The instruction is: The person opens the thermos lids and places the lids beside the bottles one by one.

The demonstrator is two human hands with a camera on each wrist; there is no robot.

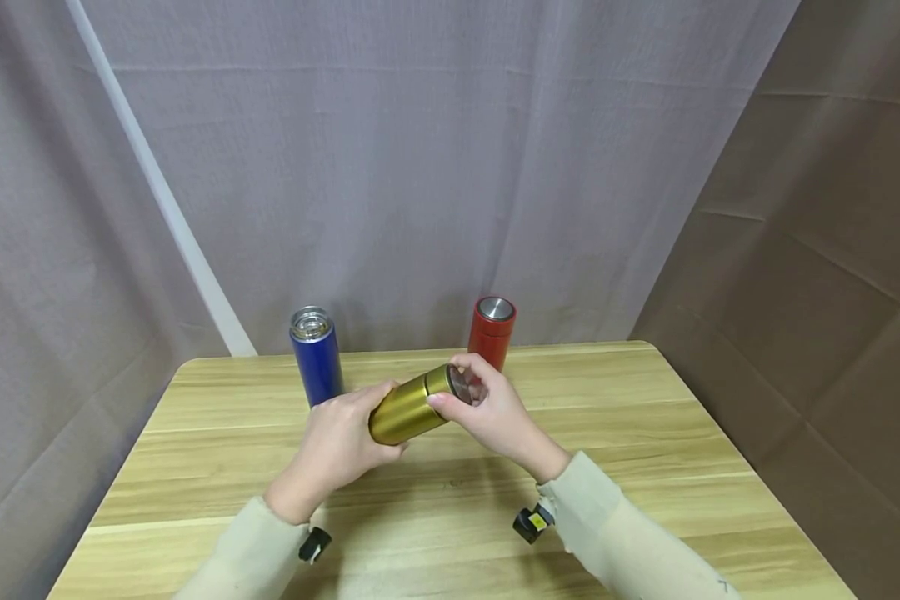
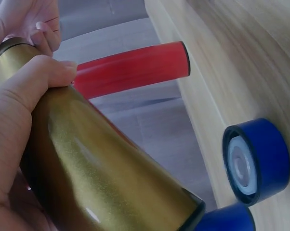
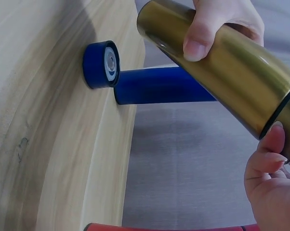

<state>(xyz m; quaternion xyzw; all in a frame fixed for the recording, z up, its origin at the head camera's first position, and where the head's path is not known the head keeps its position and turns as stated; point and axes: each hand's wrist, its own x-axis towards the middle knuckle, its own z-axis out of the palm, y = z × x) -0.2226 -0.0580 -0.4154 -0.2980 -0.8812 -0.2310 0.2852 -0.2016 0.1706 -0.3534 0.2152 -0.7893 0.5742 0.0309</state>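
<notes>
Tilted above the table is a gold thermos bottle (image 1: 405,410), its lid (image 1: 450,385) pointing up to the right. My left hand (image 1: 345,433) grips the body, with the thumb laid along its side in the left wrist view. My right hand (image 1: 495,408) pinches the lid end between thumb and fingers. A dark seam shows between lid and body. Behind the left hand stands a blue thermos bottle (image 1: 319,367) without its cap, its mouth uncovered. Upside down on the wood sits the blue cap (image 2: 268,161), hidden behind my left hand in the head view.
A red thermos bottle (image 1: 491,337) with its lid on stands near the back edge, behind my right hand. The wooden table (image 1: 630,417) has a grey curtain (image 1: 420,183) behind it and a brown one (image 1: 817,317) on the right.
</notes>
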